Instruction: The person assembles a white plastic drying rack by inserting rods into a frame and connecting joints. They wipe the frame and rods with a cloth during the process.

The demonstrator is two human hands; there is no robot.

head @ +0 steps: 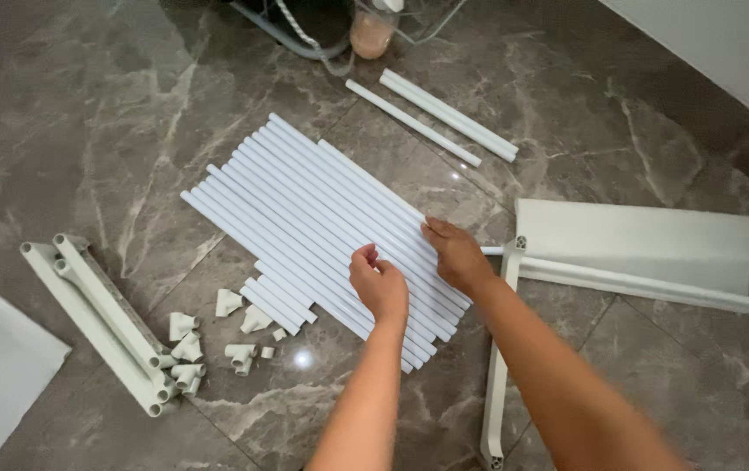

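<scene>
My left hand [381, 286] is curled, fingers bent in, right on top of the row of white pipes [322, 222]. I cannot tell if it pinches one pipe or just rests there. My right hand [455, 255] lies flat and open on the same pipes, just beside my left hand, fingers pressing down on them. It grabs nothing.

The pipes lie side by side on the dark stone floor [95, 131], slanting from the top left down to my hands. A few short pipes [277, 301] sit at the near edge of the row. Small white corner pieces [217, 336] are scattered to the left, near a bundle of joined pipes [104, 318]. To the right, close to my right arm, lies a white frame [501, 366] with a white cloth [636, 244] on it. Three more pipes [444, 118] lie apart, farther away.
</scene>
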